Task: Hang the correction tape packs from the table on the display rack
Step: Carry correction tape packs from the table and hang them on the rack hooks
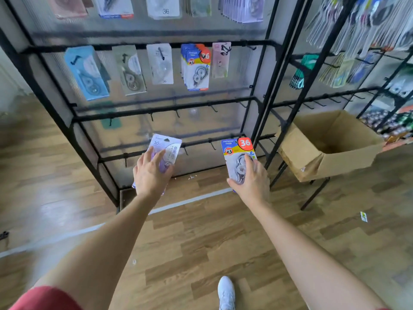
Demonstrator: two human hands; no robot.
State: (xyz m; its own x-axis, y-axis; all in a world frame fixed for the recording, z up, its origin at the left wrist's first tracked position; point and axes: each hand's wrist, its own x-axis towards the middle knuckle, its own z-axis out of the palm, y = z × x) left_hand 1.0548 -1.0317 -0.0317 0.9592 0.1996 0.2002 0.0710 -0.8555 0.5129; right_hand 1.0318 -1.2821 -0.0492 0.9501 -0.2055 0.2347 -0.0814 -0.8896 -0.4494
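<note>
2 bare hands reach toward a black metal display rack (165, 110) w/ clear backing. Left hand (152, 175) grips 1 pale lilac correction tape pack (170, 146), fingers spread over its front. Right hand (252, 179) grips 1 blue-and-yellow correction tape pack (234, 151) w/ a red "36" circle. Both packs are upright in front of the rack's lower rails, apart from the hooks. On the mid rail hang 5 lots: light blue pack (86, 72), grey-green pack (130, 70), clear white pack (161, 63), stack of blue-and-yellow packs (196, 68), pink pack (220, 60). At right, 1 open brown cardboard box (335, 153). Below, wood floor (201, 242) & 1 white shoe (226, 291).
</note>
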